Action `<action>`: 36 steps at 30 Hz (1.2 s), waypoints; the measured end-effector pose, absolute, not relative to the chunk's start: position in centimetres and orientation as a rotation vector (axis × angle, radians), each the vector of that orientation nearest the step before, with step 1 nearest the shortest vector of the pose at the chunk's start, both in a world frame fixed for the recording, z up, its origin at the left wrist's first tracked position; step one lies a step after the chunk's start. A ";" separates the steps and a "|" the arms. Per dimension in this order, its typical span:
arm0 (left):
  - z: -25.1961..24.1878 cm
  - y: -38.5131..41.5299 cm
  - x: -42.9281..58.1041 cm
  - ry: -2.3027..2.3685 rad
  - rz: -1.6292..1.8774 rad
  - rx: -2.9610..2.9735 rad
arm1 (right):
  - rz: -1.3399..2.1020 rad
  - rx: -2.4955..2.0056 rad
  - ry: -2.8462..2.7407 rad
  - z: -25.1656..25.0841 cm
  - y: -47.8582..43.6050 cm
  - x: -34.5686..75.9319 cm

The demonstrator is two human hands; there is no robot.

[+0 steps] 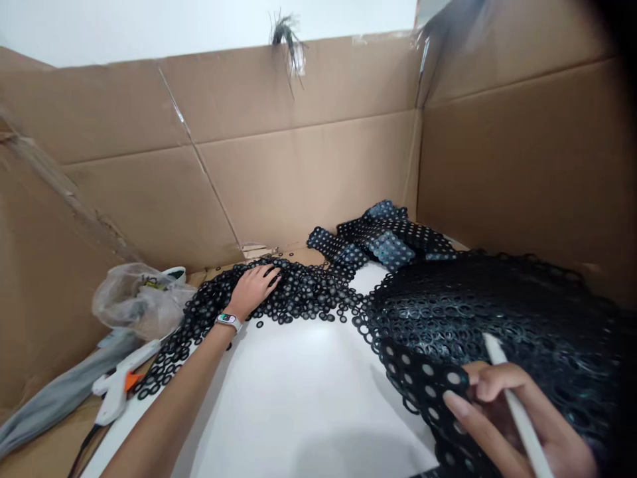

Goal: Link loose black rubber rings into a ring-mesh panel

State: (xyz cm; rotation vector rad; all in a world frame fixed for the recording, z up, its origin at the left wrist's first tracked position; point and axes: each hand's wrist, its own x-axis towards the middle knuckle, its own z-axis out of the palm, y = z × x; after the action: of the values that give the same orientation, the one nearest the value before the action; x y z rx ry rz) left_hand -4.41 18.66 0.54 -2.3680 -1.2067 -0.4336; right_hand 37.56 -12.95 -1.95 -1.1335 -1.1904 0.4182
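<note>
My left hand (pixel 253 289) reaches out over a heap of loose black rubber rings (pixel 298 292) on a white board (pixel 298 385). Its fingers curl down into the rings; a watch sits on the wrist. My right hand (pixel 502 415) is low at the right. It grips a white stick (pixel 512 398) and its thumb and fingers pinch the edge of a black perforated sheet (pixel 423 378) that lies under a large mound of joined black rings (pixel 488 312).
Brown cardboard walls (pixel 308 172) enclose the work area on three sides. A pile of black perforated sheets (pixel 383 239) lies at the back. A crumpled clear plastic bag (pixel 139 299), a white hot-glue gun (pixel 119 382) and a grey folded item (pixel 60 392) lie at the left.
</note>
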 end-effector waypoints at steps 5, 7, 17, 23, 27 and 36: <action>1.5 20.5 -3.5 -1.186 -0.451 -2.329 | 0.410 -1.131 -1.256 -1.0 -11.6 35.8; 1.7 20.6 -3.3 -1.187 -0.438 -2.322 | 0.439 -1.116 -1.262 -1.1 -11.2 35.4; 0.7 17.7 -2.7 -1.230 -0.362 -2.348 | 0.639 -1.167 -1.267 -2.7 -10.7 34.5; 0.4 16.0 -2.6 -1.243 -0.397 -2.368 | 0.797 -1.175 -1.169 -3.6 -11.2 34.9; -0.1 13.0 -0.9 -1.148 -0.370 -2.436 | 0.786 -1.174 -1.211 -3.3 -10.9 34.6; -1.9 13.3 6.1 -0.909 -0.381 -2.571 | 0.868 -1.177 -1.172 -2.3 -10.9 34.5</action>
State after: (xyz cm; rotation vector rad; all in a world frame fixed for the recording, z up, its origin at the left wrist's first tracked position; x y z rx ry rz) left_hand 6.11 13.29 -1.86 -2.5714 -0.9090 -0.3813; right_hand 34.51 -10.90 -2.32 -1.1767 -1.1717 0.8683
